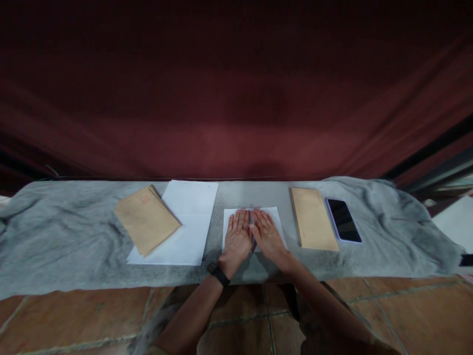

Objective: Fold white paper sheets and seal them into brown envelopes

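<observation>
A sheet of white paper [274,215] lies on the grey cloth in front of me, with what looks like a crease down its middle. Flat on its left half rests my left hand [238,236], fingers stretched out and pointing away from me. My right hand [268,236] lies flat on the right half, fingers also extended. The two hands sit side by side, thumbs near the middle line. Much of the sheet is hidden beneath them. A black watch [218,273] is on my left wrist.
To the left, brown envelopes [148,217] overlap a stack of white paper [195,227]. On the right lie a pile of brown envelopes [316,219] and a phone [343,220]. Grey cloth [74,231] covers the long surface; a dark red curtain [236,98] hangs behind. Tiled floor [92,315] shows below.
</observation>
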`<state>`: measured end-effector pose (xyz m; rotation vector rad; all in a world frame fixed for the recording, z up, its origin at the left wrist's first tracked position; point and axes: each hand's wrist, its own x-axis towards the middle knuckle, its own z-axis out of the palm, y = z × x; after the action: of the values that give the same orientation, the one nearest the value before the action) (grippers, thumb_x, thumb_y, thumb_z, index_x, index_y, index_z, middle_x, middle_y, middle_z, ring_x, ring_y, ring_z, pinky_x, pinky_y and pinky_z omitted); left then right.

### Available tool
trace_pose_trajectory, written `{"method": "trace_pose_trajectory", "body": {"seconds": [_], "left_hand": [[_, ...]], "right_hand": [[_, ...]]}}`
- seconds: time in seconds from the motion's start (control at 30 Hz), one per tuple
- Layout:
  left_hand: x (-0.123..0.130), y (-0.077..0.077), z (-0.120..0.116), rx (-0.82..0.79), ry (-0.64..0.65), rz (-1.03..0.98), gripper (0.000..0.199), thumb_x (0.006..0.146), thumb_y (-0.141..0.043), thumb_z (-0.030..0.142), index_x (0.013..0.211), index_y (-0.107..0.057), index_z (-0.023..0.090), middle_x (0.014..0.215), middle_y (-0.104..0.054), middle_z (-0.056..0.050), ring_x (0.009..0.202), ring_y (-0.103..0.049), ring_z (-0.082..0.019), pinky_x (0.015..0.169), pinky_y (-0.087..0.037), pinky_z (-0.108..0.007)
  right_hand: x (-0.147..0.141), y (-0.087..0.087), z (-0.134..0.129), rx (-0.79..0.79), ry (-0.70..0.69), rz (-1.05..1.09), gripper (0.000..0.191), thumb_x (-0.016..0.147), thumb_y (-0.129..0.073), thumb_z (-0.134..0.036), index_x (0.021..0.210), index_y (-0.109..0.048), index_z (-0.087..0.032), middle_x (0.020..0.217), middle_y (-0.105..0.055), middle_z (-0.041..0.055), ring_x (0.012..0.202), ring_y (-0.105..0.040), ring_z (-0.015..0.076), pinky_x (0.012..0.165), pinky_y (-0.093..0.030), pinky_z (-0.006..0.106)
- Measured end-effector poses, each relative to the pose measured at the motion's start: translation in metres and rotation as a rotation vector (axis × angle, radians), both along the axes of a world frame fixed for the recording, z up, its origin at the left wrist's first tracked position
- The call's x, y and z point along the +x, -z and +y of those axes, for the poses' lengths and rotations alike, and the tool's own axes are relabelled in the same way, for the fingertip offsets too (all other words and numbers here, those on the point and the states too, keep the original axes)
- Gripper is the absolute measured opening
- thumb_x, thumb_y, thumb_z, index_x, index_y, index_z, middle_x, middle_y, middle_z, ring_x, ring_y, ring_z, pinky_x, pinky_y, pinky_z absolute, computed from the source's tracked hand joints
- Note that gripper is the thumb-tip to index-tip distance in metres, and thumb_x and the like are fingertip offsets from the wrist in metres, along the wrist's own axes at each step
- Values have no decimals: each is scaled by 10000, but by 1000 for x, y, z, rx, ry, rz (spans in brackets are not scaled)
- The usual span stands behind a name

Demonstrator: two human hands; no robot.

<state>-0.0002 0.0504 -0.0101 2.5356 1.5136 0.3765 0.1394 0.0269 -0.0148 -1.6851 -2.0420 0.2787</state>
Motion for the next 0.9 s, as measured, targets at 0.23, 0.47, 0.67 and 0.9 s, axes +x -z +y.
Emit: {"method": "trace_pose_trajectory", "body": {"seconds": [0.23,0.47,0.67,0.9], "left_hand": [[-5,2,11,29,-25,182,593,992,-297,196,1583,-291,143,1648,-294,-87,1546,-199,-249,1269,-185,-478],[-6,3,10,74,-95,158,569,1025,-283,284,1545,-351,63,1634,-293,-149,1530,-250,-252,1259,-215,-463],[-16,5,11,114,-144,123,592,1032,-311,355,1514,-395,22,1604,-334,-193,1515,-285,-289,1239,-265,-480],[-24,8,9,128,-214,90,641,1031,-308,413,1513,-382,-3,1582,-366,-224,1508,-300,-305,1232,-273,-502]], "right_hand": [[-2,8,5,44,14,-215,526,1076,-294,-370,1532,-411,-135,1592,-404,117,1489,-340,247,1237,-238,491],[0,14,9,144,82,-257,526,1072,-315,-366,1516,-433,-109,1575,-419,156,1480,-359,278,1209,-273,505],[10,17,8,178,140,-273,573,1068,-343,-404,1512,-412,-47,1561,-415,225,1465,-384,296,1182,-321,505],[23,21,1,199,233,-311,638,1069,-319,-454,1496,-416,10,1548,-427,245,1456,-386,330,1173,-327,495]]}}
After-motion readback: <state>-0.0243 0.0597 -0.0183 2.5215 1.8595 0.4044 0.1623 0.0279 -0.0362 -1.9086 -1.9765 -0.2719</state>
